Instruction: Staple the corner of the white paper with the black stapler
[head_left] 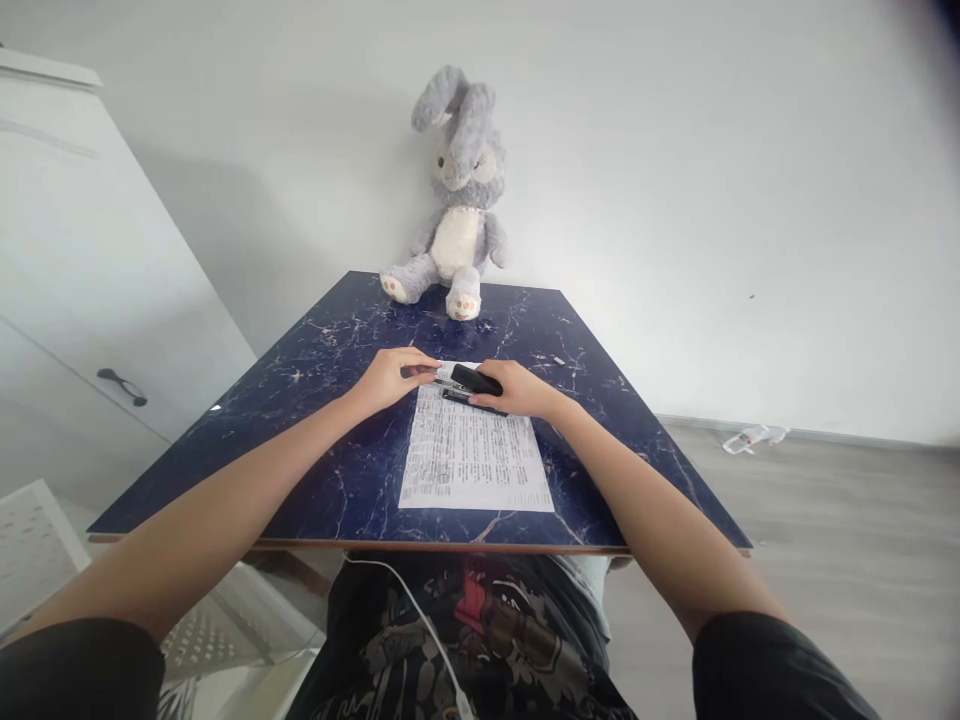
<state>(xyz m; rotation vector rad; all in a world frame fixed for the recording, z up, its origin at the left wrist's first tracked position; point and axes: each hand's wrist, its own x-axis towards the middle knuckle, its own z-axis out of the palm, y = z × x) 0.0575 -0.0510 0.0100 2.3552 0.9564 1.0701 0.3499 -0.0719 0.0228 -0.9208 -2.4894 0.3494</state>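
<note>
A black stapler (477,380) is over the upper part of a printed sheet of paper (476,455) on the dark blue marbled table (352,480). My right hand (514,387) is wrapped round the stapler from the right, and its top and base are apart. From the left, my left hand (395,377) reaches to the stapler's front end with thumb and fingers pinched together. Something small and thin shows at those fingertips, too small to make out.
A grey plush rabbit (457,235) sits at the table's back edge against the wall. Right of the stapler lies a small pale item (558,361). A white cabinet (90,280) stands at the left, and a white cable (420,610) hangs in front of my shirt.
</note>
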